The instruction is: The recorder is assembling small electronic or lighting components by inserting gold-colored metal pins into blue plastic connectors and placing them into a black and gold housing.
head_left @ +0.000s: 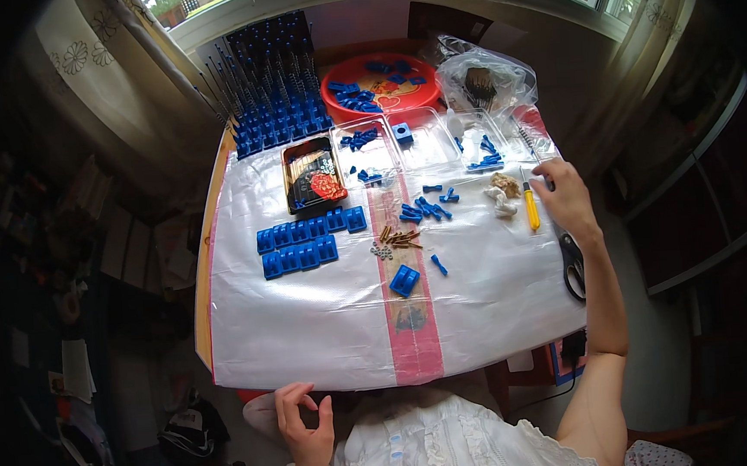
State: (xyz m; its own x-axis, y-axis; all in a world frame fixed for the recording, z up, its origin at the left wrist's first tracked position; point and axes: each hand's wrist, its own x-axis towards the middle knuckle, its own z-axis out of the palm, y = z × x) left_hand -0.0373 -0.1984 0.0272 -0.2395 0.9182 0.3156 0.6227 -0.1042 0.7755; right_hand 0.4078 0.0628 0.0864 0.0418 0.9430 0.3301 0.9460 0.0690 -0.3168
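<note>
My right hand [568, 195] is at the table's right edge with its fingers curled round something dark, mostly hidden; a thin rod shows just beyond it. A yellow-handled screwdriver [531, 208] lies left of that hand, and black-handled scissors [573, 267] lie nearer me. My left hand [305, 432] hovers by the near edge, fingers bent and thumb apart, nothing in it. Mid-table lie a single blue plastic block [405, 281], a small blue lever-like piece [439, 266], brass-coloured pins [400, 238] and small silver nuts [381, 251]. More blue levers [422, 210] lie behind them.
Two rows of blue blocks [300, 257] sit left of centre. Behind are a black tray [314, 175], clear boxes [421, 139] with blue parts, a red round tray [383, 83], upright rods in blue bases [277, 123], a plastic bag [489, 82] and crumpled tissue [503, 196].
</note>
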